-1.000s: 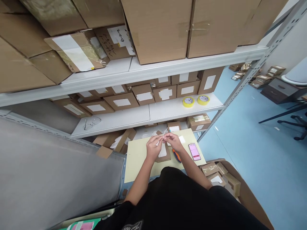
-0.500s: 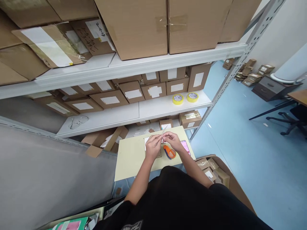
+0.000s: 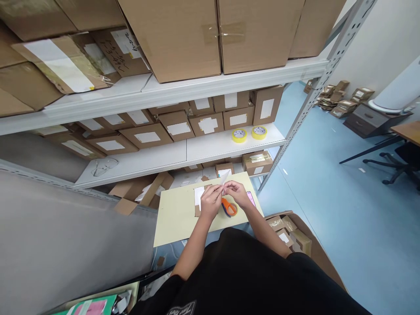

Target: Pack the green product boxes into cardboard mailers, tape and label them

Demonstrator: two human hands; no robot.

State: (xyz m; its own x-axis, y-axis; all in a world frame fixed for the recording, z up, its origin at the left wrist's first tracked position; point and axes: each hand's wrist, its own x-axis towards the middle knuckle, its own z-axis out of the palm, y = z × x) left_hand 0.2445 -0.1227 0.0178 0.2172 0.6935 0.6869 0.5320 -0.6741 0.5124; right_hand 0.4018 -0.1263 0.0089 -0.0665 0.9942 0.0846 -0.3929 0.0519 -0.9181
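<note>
Both hands meet above a pale yellow table [image 3: 173, 218]. Between their fingertips is a thin white slip of paper [image 3: 225, 176], its upper end pointing away from me. My left hand [image 3: 210, 200] pinches it from the left, and my right hand [image 3: 236, 192] pinches it from the right. Under the left hand lies a small cardboard box [image 3: 197, 210] with a white label, partly hidden. An orange tape dispenser [image 3: 231, 208] with a blue edge rests just below the hands. To the right, a phone with a pink screen [image 3: 251, 198] is partly covered by my right forearm.
A metal shelf rack [image 3: 210, 150] full of labelled cardboard boxes stands behind the table. Two yellow tape rolls [image 3: 239, 135] and safety glasses [image 3: 104, 166] lie on its middle shelf. A large carton of small boxes [image 3: 313, 232] is at my right. An open box [image 3: 144, 192] sits lower left.
The view has shifted slightly, so the shelf and table appear a little further left. The paper slip now shows broader, and more of the labelled cardboard is visible beside my left hand.
</note>
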